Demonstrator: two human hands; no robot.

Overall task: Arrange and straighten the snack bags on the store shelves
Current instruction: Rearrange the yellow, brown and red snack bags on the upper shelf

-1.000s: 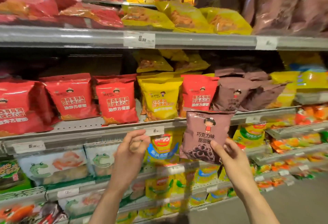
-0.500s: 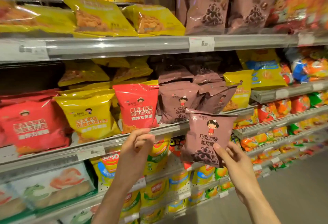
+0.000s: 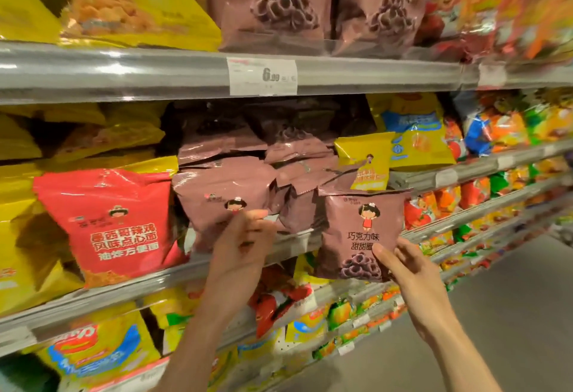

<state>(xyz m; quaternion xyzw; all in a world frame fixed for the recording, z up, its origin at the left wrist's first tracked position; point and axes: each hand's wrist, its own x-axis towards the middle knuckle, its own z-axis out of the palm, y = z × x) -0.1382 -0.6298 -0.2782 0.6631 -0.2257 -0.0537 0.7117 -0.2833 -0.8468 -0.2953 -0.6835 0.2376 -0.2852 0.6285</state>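
Right now the right hand (image 3: 412, 270) pinches a loose brown chocolate-ring bag (image 3: 361, 233) by its lower right corner, thumb on the front, just in front of the middle shelf (image 3: 173, 270) edge. Left hand (image 3: 240, 252) has its fingers curled against the front brown bag (image 3: 217, 196) already standing on that shelf, beside the red bag (image 3: 108, 221). My read: left hand should tip that front bag back to open a slot, then right hand slides its bag in upright, face forward, flush with the row. Risk: slumped brown bags behind could slide forward.
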